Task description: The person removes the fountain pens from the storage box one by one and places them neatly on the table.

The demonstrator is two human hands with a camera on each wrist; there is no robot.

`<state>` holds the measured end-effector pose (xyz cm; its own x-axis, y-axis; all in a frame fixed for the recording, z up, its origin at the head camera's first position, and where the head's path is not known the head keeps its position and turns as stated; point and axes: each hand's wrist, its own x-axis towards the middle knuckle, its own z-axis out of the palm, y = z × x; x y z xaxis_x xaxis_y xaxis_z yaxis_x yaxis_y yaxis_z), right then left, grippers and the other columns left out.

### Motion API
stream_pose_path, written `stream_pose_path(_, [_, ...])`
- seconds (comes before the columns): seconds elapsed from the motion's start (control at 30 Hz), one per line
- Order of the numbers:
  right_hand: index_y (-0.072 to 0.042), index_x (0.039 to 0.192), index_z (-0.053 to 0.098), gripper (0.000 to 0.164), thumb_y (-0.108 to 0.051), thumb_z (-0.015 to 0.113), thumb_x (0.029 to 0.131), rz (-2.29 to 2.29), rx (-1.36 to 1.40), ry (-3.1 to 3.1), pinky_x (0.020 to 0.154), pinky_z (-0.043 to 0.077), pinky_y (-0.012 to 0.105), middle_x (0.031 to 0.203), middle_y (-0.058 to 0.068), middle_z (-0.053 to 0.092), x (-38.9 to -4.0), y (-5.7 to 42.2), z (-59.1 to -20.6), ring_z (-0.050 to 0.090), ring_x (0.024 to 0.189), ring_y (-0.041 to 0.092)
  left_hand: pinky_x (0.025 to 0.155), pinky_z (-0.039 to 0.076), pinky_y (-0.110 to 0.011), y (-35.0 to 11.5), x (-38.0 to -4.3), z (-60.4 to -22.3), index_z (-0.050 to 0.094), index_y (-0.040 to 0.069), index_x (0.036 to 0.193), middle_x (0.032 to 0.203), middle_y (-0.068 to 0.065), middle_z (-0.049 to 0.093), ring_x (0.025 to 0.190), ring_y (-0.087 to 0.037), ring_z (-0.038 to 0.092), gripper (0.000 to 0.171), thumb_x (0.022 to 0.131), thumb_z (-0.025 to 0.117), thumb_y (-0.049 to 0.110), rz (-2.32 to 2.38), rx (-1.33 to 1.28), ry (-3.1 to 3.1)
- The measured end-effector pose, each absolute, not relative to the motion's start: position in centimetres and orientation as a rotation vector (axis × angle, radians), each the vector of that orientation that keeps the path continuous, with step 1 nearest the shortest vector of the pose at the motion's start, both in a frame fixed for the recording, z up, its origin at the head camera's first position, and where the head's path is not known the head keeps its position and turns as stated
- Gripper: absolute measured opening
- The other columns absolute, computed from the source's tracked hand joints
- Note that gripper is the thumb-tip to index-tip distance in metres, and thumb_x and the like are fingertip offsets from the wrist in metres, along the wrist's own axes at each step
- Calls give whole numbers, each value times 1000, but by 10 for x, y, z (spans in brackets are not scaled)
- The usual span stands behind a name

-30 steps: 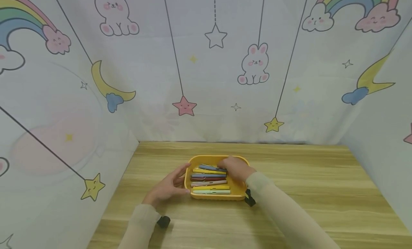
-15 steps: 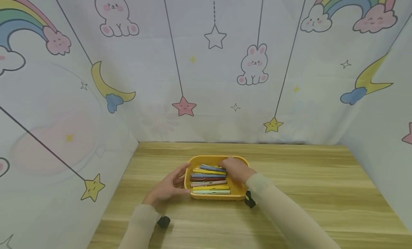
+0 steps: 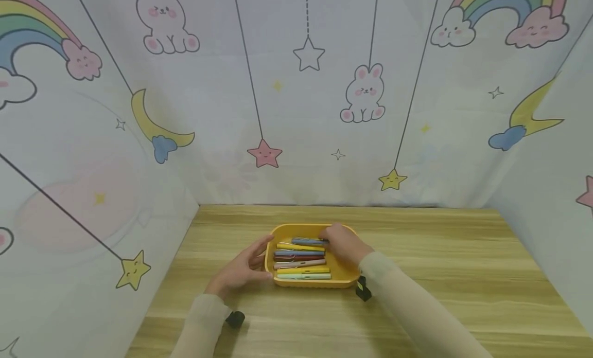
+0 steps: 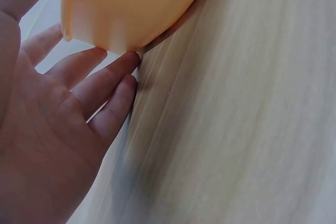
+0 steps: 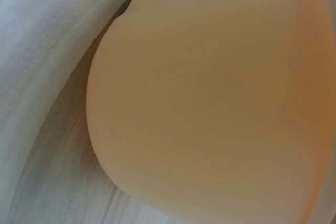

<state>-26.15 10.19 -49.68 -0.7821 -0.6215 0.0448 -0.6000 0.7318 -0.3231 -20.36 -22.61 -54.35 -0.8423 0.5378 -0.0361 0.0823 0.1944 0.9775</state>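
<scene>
A yellow-orange plastic tray (image 3: 317, 284) lies on the table, with several capped pens laid side by side in its left part. My left hand (image 3: 238, 270) spans the tray's left end, thumb at the near corner, index finger at the far one. In the left wrist view, the extended fingers of that hand (image 4: 58, 108) rest against the tray's wall (image 4: 131, 9). Inside the tray's far right part, my right hand (image 3: 345, 244) pinches the right end of a blue-grey pen (image 3: 306, 241); its fingertips are hidden. The tray's outer wall (image 5: 210, 98) fills the right wrist view.
Nearer in the tray are a yellow pen (image 3: 300, 248), a dark red pen (image 3: 301, 257) and a pale green pen (image 3: 303, 276). The wood-grain table (image 3: 440, 275) is bordered by a printed cloth backdrop (image 3: 306, 183) at the back and both sides.
My right hand has shifted slightly right, and the blue-grey pen has slid right with it inside the tray. The left hand and the tray have stayed about where they were.
</scene>
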Motion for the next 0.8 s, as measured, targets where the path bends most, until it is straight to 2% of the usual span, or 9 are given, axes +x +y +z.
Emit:
stream_pose_path(0.23, [-7, 98, 82, 10, -1, 76, 94, -611, -1032, 2905, 85, 60, 42, 95, 3, 79, -260, 106, -498, 71, 88, 20, 118, 39, -50, -226, -203, -544, 19, 20, 169, 174, -14, 20, 153, -44, 35, 103, 90, 84, 10, 1687, 583, 2104])
stream_pose_path(0.43, [-7, 106, 84, 15, -2, 77, 94, -744, -912, 2896, 92, 59, 44, 102, 3, 80, -259, 109, -495, 70, 96, 21, 120, 36, -54, -226, -203, -544, 20, 22, 169, 174, -13, 20, 153, -44, 35, 102, 91, 84, 10, 1684, 580, 2112])
stream_pose_path(0.8, [-11, 111, 83, 19, -8, 80, 93, -792, -770, 2940, 92, 60, 42, 107, 2, 78, -254, 118, -488, 71, 100, 21, 120, 37, -51, -227, -203, -545, 20, 21, 169, 174, -13, 20, 153, -43, 34, 102, 90, 84, 9, 1676, 584, 2124])
